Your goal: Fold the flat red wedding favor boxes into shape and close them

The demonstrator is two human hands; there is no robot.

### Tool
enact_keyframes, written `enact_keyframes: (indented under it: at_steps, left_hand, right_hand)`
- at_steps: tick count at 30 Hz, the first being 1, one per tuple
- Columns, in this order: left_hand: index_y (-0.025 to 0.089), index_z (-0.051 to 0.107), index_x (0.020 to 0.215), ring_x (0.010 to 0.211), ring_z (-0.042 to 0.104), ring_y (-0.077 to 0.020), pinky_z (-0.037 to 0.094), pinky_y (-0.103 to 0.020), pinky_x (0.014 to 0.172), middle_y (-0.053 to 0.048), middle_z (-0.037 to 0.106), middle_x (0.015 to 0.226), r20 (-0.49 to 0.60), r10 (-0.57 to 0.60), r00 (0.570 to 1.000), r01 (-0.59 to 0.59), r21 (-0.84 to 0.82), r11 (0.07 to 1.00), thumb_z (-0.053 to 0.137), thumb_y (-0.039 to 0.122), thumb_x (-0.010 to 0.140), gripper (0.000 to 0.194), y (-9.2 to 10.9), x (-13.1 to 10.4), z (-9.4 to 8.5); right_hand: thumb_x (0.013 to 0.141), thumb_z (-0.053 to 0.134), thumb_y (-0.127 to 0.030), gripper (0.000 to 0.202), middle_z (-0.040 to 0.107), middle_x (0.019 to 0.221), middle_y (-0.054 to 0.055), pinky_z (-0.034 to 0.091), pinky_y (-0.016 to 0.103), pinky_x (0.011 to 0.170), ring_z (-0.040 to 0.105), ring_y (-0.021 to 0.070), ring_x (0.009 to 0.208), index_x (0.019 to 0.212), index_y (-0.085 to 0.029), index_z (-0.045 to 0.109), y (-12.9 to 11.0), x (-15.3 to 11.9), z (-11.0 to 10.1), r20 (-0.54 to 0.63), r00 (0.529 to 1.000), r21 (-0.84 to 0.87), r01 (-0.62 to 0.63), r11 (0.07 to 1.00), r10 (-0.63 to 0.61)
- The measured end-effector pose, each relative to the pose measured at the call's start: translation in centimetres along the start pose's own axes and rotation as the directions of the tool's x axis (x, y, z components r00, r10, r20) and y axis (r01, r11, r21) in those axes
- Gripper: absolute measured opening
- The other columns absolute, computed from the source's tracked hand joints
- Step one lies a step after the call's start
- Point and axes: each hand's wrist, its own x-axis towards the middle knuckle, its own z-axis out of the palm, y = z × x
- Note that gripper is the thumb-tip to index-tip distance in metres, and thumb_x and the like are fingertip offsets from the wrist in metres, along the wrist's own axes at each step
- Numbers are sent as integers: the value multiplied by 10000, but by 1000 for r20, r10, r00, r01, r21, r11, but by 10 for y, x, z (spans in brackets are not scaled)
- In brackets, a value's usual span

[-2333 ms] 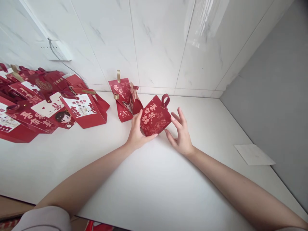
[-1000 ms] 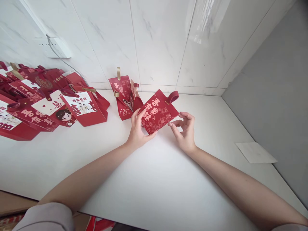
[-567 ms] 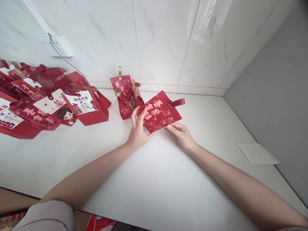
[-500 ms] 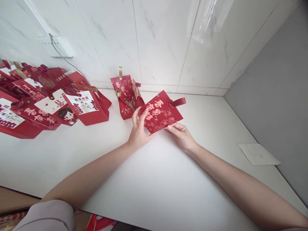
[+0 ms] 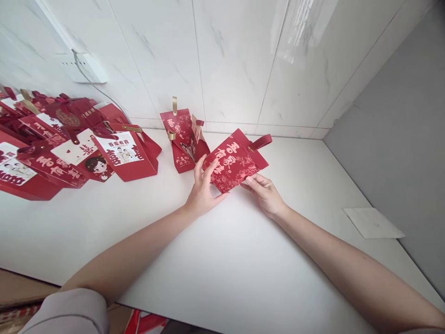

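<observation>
At the white counter point(image 5: 243, 260): Holding the red gift box point(image 5: 239, 162)

Position: box tilted between the hands, strap loop point(image 5: 262, 141) toward the right; contact with the counter cannot be determined. Left hand point(image 5: 201, 197): fingers spread at the left end, thumb at the lower corner. Right hand point(image 5: 269, 197): thumb and fingers pinch the lower edge. An open carton point(image 5: 182, 150) stands just behind the left hand.

Handling (judged): light, probably thin card; stiff along folds, slightly slippery on printed faces. Broad panels may dent. Grip folded edges and corners with light, opposed pressure. Do not rely on the strap loop alone.
</observation>
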Motion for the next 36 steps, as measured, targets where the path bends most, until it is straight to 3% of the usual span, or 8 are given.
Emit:
enact_keyframes:
  at_steps: [3, 6, 11, 15, 19, 23, 28, 36]
  left_hand:
    - [367, 170, 1526, 1382, 403, -382, 632, -392, 778, -153, 159, 1590, 70, -136, 988, 149, -256, 955, 835, 383, 680, 1077, -4, 1, 4]
    - [341, 217, 1501, 1180, 603, -315, 634, -400, 764, -171, 262, 1563, 188, -288, 939, 343, -481, 807, 798, 437, 702, 993, -10, 5, 6]
    - [320, 376, 1392, 1147, 634, -290, 634, -433, 789, -126, 395, 1501, 350, -401, 847, 532, -580, 618, 672, 515, 780, 707, -20, 11, 0]
    - [324, 427, 1381, 1155, 637, -309, 631, -433, 793, -115, 424, 1505, 421, -347, 838, 544, -592, 595, 710, 479, 760, 700, -20, 11, -3]
    - [280, 445, 1398, 1121, 658, -324, 617, -442, 830, -150, 436, 1506, 400, -251, 881, 461, -613, 641, 770, 462, 714, 779, -17, 12, -3]
    - [296, 415, 1458, 1140, 651, -318, 630, -381, 791, -134, 415, 1533, 434, -215, 875, 461, -609, 646, 760, 422, 737, 809, -15, 13, -5]
    - [300, 400, 1489, 930, 720, -250, 625, -306, 619, -115, 636, 1310, 517, -292, 805, 575, -559, 597, 731, 409, 770, 799, -15, 12, -8]
    - [237, 622, 1297, 1133, 659, -278, 595, -455, 923, -92, 615, 1359, 463, -328, 823, 562, -586, 583, 725, 445, 798, 551, -13, 9, -2]
  right_hand:
    - [829, 699, -522, 280, 696, 1007, 18, 513, 416, 957, 657, 212, 988, 773, -248, 719, 2, 0, 2, -32, 998, -49, 59, 997, -60]
    - [834, 690, -524, 303, 685, 1076, 44, 512, 438, 955, 649, 231, 1029, 774, -228, 665, 3, 0, 2, -95, 990, -124, 97, 988, -109]
    - [802, 725, -545, 549, 476, 1488, 88, 397, 520, 1116, 480, 261, 1359, 1260, -312, 532, 8, 3, -7, -21, 1000, -129, 17, 992, -20]
    - [806, 721, -556, 861, 299, 1603, 115, 315, 563, 1170, 350, 263, 1457, 1503, -346, 262, 9, 4, -11, 152, 987, -107, -33, 994, 49]
    - [753, 774, -549, 1011, 271, 1615, 107, 318, 592, 1164, 310, 274, 1475, 1538, -370, 162, 5, 3, -8, 257, 966, -122, -3, 993, 35]
    - [735, 799, -525, 1042, 289, 1601, 125, 342, 593, 1154, 369, 280, 1444, 1540, -364, 157, 5, 4, -7, 241, 970, -118, 9, 993, 19]
    - [719, 817, -506, 992, 280, 1596, 133, 355, 582, 1157, 367, 283, 1441, 1508, -331, 242, 9, 7, -7, 159, 987, -144, 35, 989, -12]
    - [721, 824, -474, 857, 299, 1579, 103, 360, 527, 1173, 363, 274, 1433, 1426, -302, 367, 5, 8, -3, 117, 989, -165, 110, 980, -92]
